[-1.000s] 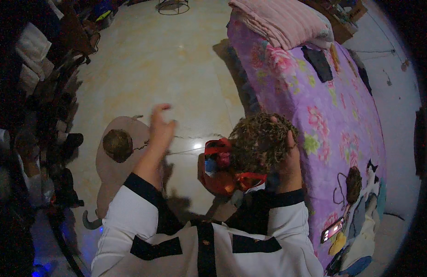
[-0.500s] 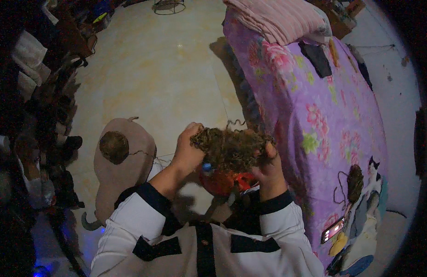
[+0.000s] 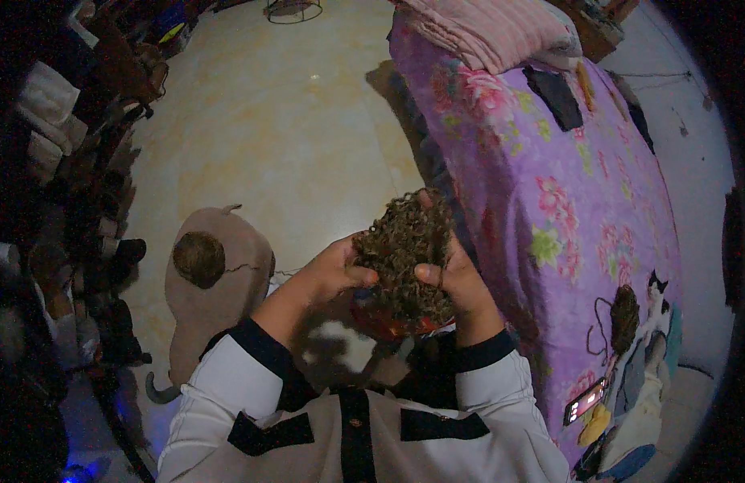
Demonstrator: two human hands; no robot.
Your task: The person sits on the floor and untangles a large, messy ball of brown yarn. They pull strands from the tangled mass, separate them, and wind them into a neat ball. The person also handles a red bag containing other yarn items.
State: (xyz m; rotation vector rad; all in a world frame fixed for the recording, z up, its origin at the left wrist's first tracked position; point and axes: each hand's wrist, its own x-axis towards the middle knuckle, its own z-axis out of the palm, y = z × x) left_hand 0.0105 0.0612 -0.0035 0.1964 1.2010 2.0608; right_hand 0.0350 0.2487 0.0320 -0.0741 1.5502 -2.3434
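A tangled bundle of curly brown yarn (image 3: pixel 404 253) is between my two hands, in front of my body. My left hand (image 3: pixel 348 264) grips its left side, thumb pressed on top. On the right side my right hand (image 3: pixel 449 274) clasps it, with the thumb over the near face and other fingers hidden by strands. Below the bundle is a red container (image 3: pixel 380 322), mostly covered by yarn and hands. To the left, a round ball of brown yarn (image 3: pixel 198 260) rests on a brown padded seat (image 3: pixel 215 314), and a loose strand trails from it toward me.
On the right, a bed with a purple floral cover (image 3: pixel 509 298) bears folded pink bedding (image 3: pixel 493 32), a dark cloth (image 3: pixel 553 98), another yarn skein (image 3: pixel 625 319), a phone (image 3: pixel 586 402) and a black-and-white cat-shaped thing (image 3: pixel 659 294). Dark clutter (image 3: pixel 115 249) lines the left side.
The yarn bundle, held wide and flat before, is now turned more upright and bunched. My hands have come closer together, with both thumbs on its near side.
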